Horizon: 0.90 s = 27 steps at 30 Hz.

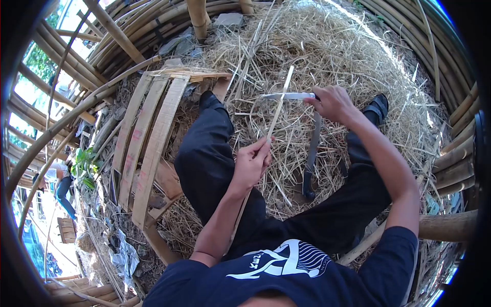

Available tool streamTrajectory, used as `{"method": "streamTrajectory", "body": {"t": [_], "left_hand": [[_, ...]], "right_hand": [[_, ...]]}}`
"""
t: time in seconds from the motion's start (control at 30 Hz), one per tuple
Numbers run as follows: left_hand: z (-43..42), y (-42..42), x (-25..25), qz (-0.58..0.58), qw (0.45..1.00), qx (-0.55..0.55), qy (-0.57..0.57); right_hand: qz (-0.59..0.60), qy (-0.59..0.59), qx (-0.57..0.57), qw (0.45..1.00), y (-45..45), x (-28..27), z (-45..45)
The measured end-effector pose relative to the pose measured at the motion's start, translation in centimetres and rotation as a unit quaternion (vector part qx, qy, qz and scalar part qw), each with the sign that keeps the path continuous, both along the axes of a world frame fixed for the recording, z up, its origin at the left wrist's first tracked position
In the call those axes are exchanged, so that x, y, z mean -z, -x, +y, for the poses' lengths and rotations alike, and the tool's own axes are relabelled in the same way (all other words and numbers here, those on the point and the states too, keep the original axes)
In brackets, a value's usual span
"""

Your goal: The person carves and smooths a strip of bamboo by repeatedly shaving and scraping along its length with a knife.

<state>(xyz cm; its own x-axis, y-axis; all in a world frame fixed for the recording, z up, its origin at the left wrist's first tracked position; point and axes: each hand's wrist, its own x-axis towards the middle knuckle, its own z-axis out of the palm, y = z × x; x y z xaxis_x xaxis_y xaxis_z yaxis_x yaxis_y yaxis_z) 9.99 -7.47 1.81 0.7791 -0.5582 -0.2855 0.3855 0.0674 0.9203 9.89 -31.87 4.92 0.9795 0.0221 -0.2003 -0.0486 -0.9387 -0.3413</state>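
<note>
My left hand (252,165) is closed around a long, thin bamboo strip (280,106), which slants from my lap up to the top middle. In my right hand (333,104) is the handle of a knife (292,96). Its blade points left and crosses the strip above my left hand; whether the two touch is hard to tell. A second, longer blade with a dark handle (308,179) lies on the shavings between my legs, below my right hand.
Pale shavings (327,51) cover the ground. A slatted wooden crate (148,138) stands left of my leg. Bamboo poles (450,227) surround the spot, with stones (228,20) at the top. Another person (63,187) is at the far left, beyond the poles.
</note>
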Motion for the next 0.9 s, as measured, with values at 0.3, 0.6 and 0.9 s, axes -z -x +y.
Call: {"method": "streamTrajectory", "body": {"t": [0.3, 0.6, 0.9], "left_hand": [[-0.4, -0.4, 0.7, -0.029, 0.999, -0.005, -0.038], [-1.1, -1.0, 0.6, -0.019, 1.000, 0.016, -0.018], [-0.2, -0.5, 0.7, 0.000, 0.999, 0.033, -0.023]], "right_hand": [[0.068, -0.183, -0.034, 0.980, 0.7, 0.9, 2.7], [0.002, -0.182, 0.143, 0.973, -1.2, 3.9, -0.6], [-0.067, 0.037, 0.044, 0.996, -0.6, 0.4, -1.2]]}}
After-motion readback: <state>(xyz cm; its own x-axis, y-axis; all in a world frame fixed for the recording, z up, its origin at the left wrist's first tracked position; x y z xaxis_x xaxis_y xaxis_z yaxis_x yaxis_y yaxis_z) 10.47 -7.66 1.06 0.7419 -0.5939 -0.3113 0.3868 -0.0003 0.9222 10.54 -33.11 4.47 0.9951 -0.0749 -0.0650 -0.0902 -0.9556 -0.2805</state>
